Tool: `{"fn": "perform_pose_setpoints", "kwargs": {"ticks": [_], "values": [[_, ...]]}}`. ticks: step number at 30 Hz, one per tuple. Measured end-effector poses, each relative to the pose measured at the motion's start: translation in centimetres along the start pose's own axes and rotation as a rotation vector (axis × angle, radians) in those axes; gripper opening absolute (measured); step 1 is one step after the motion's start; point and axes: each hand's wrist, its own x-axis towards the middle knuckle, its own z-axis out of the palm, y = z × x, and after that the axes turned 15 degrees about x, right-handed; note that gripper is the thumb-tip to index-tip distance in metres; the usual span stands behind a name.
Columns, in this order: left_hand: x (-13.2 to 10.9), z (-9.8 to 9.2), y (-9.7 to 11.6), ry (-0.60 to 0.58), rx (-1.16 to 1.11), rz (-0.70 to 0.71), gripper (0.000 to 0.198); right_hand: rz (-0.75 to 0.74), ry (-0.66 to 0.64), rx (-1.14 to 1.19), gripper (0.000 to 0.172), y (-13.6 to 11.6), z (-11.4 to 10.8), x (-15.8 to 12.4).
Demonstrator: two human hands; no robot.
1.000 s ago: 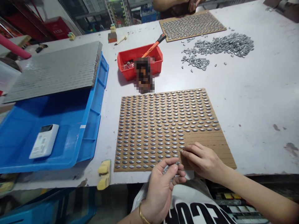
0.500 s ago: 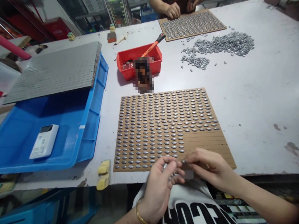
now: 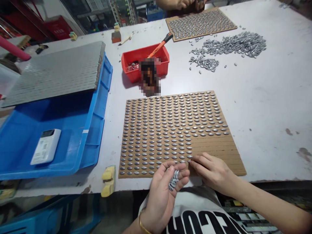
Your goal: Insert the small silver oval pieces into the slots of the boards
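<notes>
My left hand is cupped palm up over the near edge of a brown cardboard board, with several small silver pointed-oval pieces in it. My right hand rests low on the board, thumb and fingers pinching a silver oval piece at the end of a row. Rows of the same pieces fill most of the board along scored lines. The lower right part is bare cardboard with dark lines. My left hand hides some of the nearest row.
Left is a blue bin with a white device inside and a grey sheet stack across it. Beyond the board are a red tray with an orange-handled tool, a pile of silver pieces and another person's hands.
My right hand has moved from beside my left hand up and away to the board, bringing a piece to the row. The left fingers have opened somewhat. The other person's hand has lifted off their board.
</notes>
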Motion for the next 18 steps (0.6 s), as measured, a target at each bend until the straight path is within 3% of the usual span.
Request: {"fn": "perform_pose_setpoints", "kwargs": {"ticks": [5,9,14,18], "values": [[0.1,0.1,-0.3,-0.016,0.013,-0.021,0.020,0.070,0.044,0.083,0.026,-0.7,-0.7,0.6],[0.2,0.4,-0.6,-0.016,-0.038,-0.049,0.035,0.115,0.116,0.273,0.029,-2.4,-2.1,1.8],[0.1,0.7,-1.1,0.009,-0.046,-0.037,0.031,0.093,-0.032,0.330,0.035,-4.0,-2.5,3.9],[-0.1,0.9,-1.2,-0.005,-0.015,-0.047,0.031,0.101,-0.122,0.364,0.025,-4.0,-2.0,4.5]]}}
